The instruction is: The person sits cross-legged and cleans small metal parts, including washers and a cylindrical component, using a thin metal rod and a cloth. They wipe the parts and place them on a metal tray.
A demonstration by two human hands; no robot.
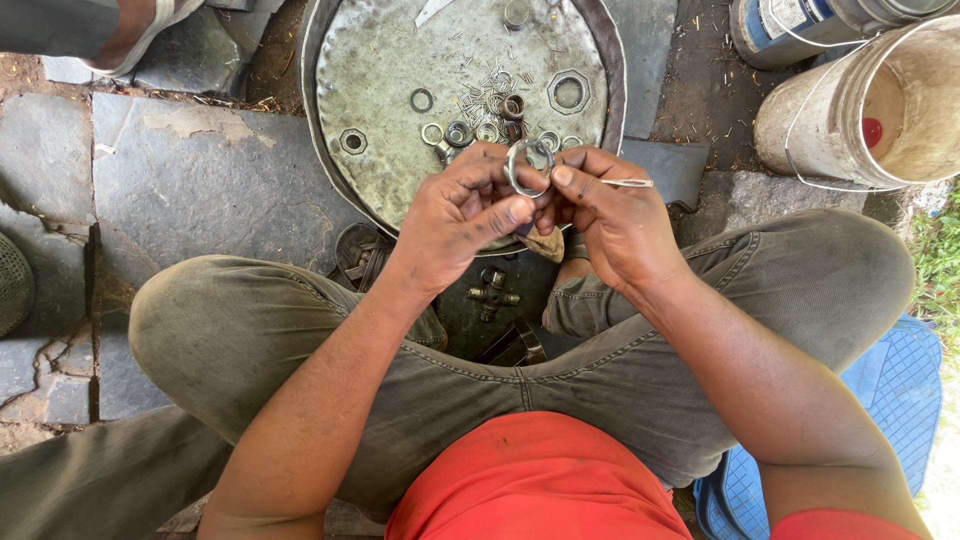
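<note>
A round dented metal tray lies on the stone slabs, strewn with small nails, bearing cups, a flat washer and hexagonal nuts, one large and one small. A cross-shaped universal joint rests on the ground between the olive-trousered knees. At upper right stand a grimy white bucket and a blue-labelled can. A blue mat lies at right; a sandalled foot shows at upper left.
</note>
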